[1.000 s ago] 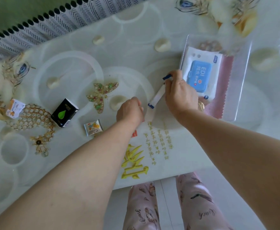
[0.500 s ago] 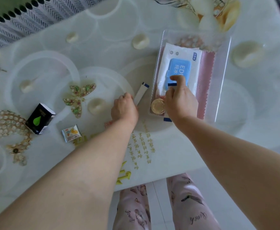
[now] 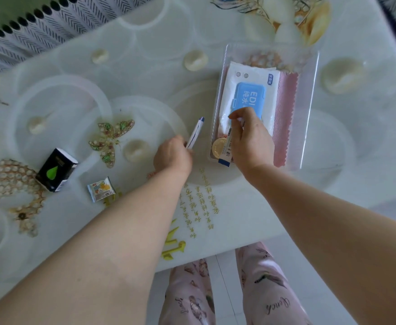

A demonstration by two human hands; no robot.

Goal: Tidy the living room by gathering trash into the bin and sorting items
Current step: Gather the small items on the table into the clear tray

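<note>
Left hand (image 3: 172,156) pinches sachet 1 (image 3: 195,131); right hand (image 3: 251,141) grips sachet 2 (image 3: 226,156) inside 1 tray (image 3: 314,102).

The surface (image 3: 145,66) is white with pale rings, gold lettering and a green-and-gold butterfly; the wipes pack (image 3: 248,85) is white, lid blue; each stick sachet (image 3: 195,132) is white with blue ends; the cloth (image 3: 285,113) is pink; the small box (image 3: 56,170) is black with a green drop.
</note>
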